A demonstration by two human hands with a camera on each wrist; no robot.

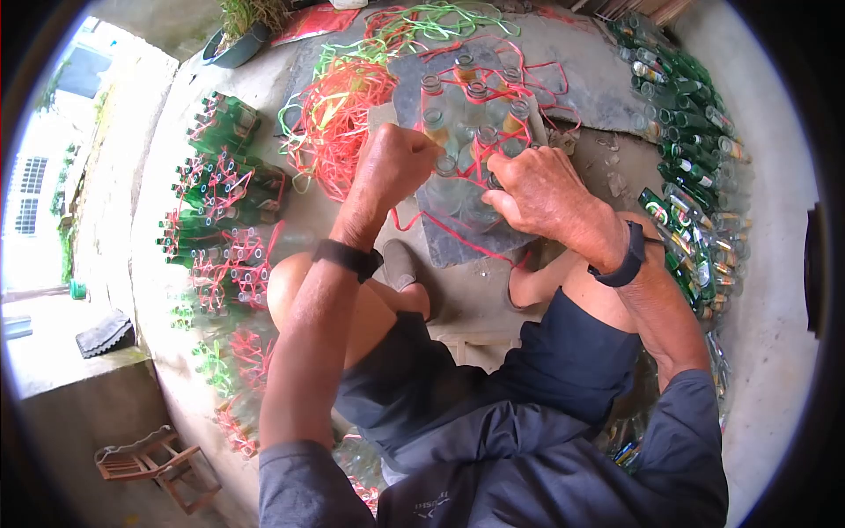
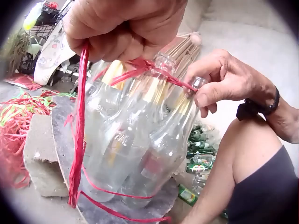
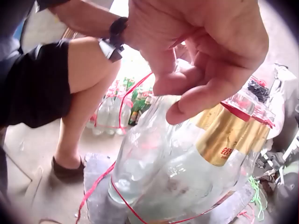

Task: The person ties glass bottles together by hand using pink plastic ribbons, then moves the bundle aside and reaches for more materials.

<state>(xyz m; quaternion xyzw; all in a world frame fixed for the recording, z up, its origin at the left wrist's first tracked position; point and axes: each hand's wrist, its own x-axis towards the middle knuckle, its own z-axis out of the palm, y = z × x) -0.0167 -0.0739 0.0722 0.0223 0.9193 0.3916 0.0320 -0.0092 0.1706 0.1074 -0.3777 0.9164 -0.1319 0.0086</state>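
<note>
Several clear glass bottles (image 1: 449, 198) stand upright in a tight cluster, some with gold neck labels (image 3: 222, 135). Red plastic strap (image 2: 78, 126) runs between their necks, and a lower loop circles their bases. My left hand (image 1: 396, 167) grips the strap at the near left of the cluster; a length hangs below the fist in the left wrist view. On the other side, my right hand (image 1: 546, 194) pinches a bottle neck (image 2: 198, 84) with thumb and fingers, right where the strap crosses it. In the right wrist view, that hand (image 3: 201, 56) hides most of this neck.
A dark slab (image 1: 449, 251) lies under the bottles, with a pale block (image 2: 44, 158) beside it. A heap of red and green strap (image 1: 339, 123) lies at the left. Tied bottle bundles (image 1: 220, 202) stand farther left; loose green bottles (image 1: 691, 167) are piled along the right wall.
</note>
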